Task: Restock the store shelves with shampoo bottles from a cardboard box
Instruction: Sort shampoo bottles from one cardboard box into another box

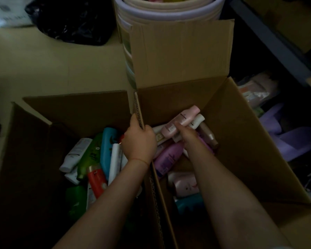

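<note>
Two open cardboard boxes stand side by side on the floor. The left box [34,141] holds white, green, blue and orange shampoo bottles [95,159]. The right box [241,141] holds pink, purple and white bottles. My left hand [139,141] grips the upright cardboard flap [138,112] between the two boxes. My right hand [185,133] reaches into the right box and holds a pale pink bottle [181,121] that lies tilted on top of the pile.
A round white tub [169,13] stands behind the right box's raised flap [180,54]. A black plastic bag [74,20] lies at the back left. Dark shelving [276,42] with packets and a purple item [291,137] runs along the right.
</note>
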A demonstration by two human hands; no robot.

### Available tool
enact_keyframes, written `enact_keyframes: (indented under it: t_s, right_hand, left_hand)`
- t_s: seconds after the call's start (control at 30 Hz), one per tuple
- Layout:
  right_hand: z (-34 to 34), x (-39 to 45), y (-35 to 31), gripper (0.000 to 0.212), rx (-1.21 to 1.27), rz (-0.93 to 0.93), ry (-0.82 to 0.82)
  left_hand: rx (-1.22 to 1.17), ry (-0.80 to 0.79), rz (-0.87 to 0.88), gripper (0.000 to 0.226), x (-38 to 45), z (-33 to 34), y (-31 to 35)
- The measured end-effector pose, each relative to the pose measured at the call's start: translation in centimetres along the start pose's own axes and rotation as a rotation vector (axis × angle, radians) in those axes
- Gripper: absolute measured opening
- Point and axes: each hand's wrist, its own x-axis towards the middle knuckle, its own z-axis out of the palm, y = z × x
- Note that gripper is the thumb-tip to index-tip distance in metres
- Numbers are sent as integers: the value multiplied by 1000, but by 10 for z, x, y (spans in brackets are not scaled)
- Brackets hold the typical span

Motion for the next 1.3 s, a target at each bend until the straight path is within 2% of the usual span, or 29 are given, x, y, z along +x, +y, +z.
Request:
enact_keyframes:
  t_s: [0.1, 0.17, 0.3, 0.4, 0.53, 0.63, 0.7, 0.73, 0.83, 0.87, 0.9, 0.97, 1.0, 1.03, 1.07, 1.1, 1.2, 1.23, 1.3]
  right_hand:
    - [6, 10, -1, 113, 80, 84, 198]
    - [8, 11, -2, 134, 140, 183, 269]
    - [14, 61, 14, 148, 239, 141, 145]
    - [21, 111, 29, 140, 347, 132, 79]
    - [16, 78, 23, 131, 404, 85, 92]
    - [15, 45, 8, 110, 416, 96, 57]
    - [17, 45, 4, 92, 389, 112, 3]
    - [18, 60, 8, 90, 381, 121, -19]
    - [25, 104, 20, 134, 363, 179, 53]
    - [25, 102, 21, 135, 373, 203, 52]
    - [25, 79, 11, 123, 395, 205, 43]
    - [21, 42, 4, 83, 440, 179, 7]
    - [20, 44, 13, 74, 459, 191, -15]
    - [20, 42, 18, 86, 462, 190, -20]
    - [21, 40, 22, 106, 417, 197, -31]
    - [22, 30, 21, 113, 393, 198, -54]
    - [19, -9, 13, 57, 297, 159, -113]
    - [18, -21, 11, 51, 260, 147, -139]
    - [12, -43, 7, 59, 236, 121, -215]
  left_hand:
    - [12, 9, 11, 50, 1, 3, 0]
    - [17, 14, 21, 50, 2, 5, -2]
    - [40, 21, 10, 50, 2, 10, 1]
    - [46, 26, 10, 53, 0, 11, 4]
    - [61, 32, 10, 54, -1, 13, 6]
    - [58, 25, 4, 53, -1, 11, 6]
    - [46, 15, -1, 53, -2, 8, 5]
    - [44, 12, -3, 52, -2, 7, 4]
    - [45, 16, 5, 53, -2, 7, 4]
    - [45, 18, 10, 54, -2, 7, 4]
    - [44, 23, 17, 54, -1, 8, 4]
    - [57, 28, 25, 55, 1, 9, 4]
    - [71, 32, 20, 56, 1, 9, 5]
    - [79, 34, 13, 57, 1, 9, 6]
    - [76, 33, 10, 58, 0, 9, 7]
    - [67, 29, 10, 58, 0, 9, 7]
    - [62, 27, 7, 58, 1, 9, 7]
    - [68, 24, 3, 58, 2, 9, 8]
    - [72, 19, -5, 56, 3, 8, 7]
